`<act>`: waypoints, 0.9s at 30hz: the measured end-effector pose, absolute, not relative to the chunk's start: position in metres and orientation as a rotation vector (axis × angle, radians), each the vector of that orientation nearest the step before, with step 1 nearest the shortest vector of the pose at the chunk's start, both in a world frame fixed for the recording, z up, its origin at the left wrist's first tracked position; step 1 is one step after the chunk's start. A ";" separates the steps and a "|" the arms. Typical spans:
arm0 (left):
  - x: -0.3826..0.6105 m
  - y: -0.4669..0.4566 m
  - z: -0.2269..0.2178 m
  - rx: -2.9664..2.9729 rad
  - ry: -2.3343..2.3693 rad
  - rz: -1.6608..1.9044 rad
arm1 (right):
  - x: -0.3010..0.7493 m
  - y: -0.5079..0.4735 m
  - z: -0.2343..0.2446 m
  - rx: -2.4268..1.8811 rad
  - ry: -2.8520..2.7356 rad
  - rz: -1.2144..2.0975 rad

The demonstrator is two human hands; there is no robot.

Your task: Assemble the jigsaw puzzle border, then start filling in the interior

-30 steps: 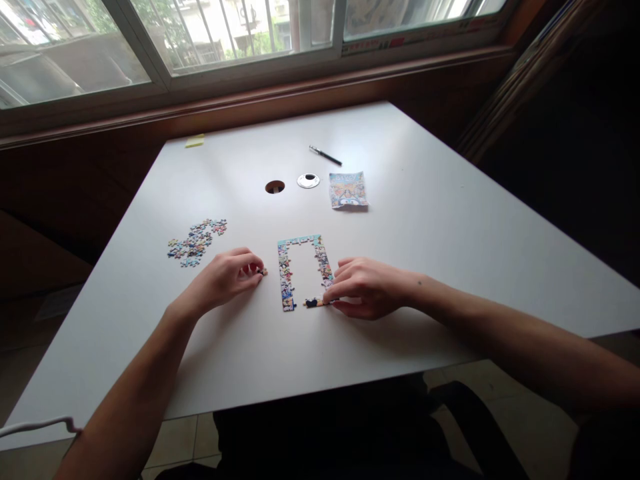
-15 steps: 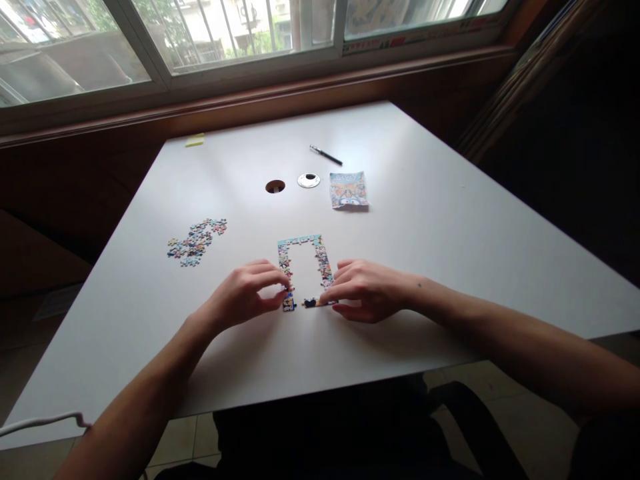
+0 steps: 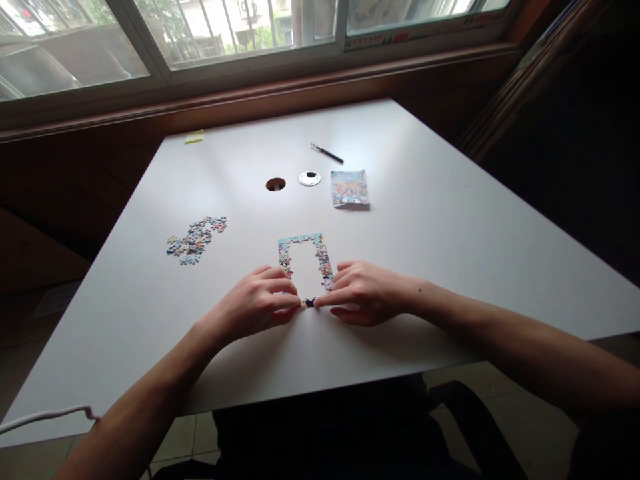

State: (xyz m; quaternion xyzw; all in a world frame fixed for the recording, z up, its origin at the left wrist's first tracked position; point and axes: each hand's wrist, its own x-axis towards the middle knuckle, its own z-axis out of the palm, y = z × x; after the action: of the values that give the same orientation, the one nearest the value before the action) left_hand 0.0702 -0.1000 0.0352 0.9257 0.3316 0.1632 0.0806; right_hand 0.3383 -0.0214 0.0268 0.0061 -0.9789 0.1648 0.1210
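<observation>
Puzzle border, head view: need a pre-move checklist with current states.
1. Left hand at the border's bottom edge: ok.
2. Right hand index fingertip at the dark piece there: ok.
3. Bottom-edge joint by the left fingertips fully seated: cannot tell, fingers obscure it.
4. Lower-left corner of the puzzle border visible: not ok, left hand covers it.
5. Loose pieces apart from both hands: ok.
6. Packet and pen apart from the border: ok, both lie beyond it.
</observation>
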 end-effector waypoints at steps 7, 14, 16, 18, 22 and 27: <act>0.071 -0.101 0.032 2.785 0.976 0.428 | 0.339 -0.021 0.025 0.003 -2.865 0.504; 0.066 -0.100 0.040 2.712 1.069 0.531 | 0.339 -0.021 0.024 0.007 -2.857 0.486; 0.063 -0.099 0.042 2.702 1.081 0.496 | 0.338 -0.021 0.024 0.014 -2.857 0.481; 0.061 -0.098 0.043 2.680 1.067 0.460 | 0.338 -0.021 0.025 0.019 -2.856 0.476; 0.060 -0.098 0.042 2.572 1.005 0.455 | 0.339 -0.022 0.026 0.014 -2.864 0.459; 0.058 -0.098 0.039 2.509 0.974 0.504 | 0.339 -0.022 0.024 0.018 -2.862 0.443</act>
State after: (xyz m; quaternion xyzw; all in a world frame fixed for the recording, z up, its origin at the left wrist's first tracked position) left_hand 0.0583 -0.0985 0.0391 0.8977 0.3485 0.1802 0.2005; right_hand 0.3388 -0.0216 0.0244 0.0060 -0.9808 0.1517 0.1226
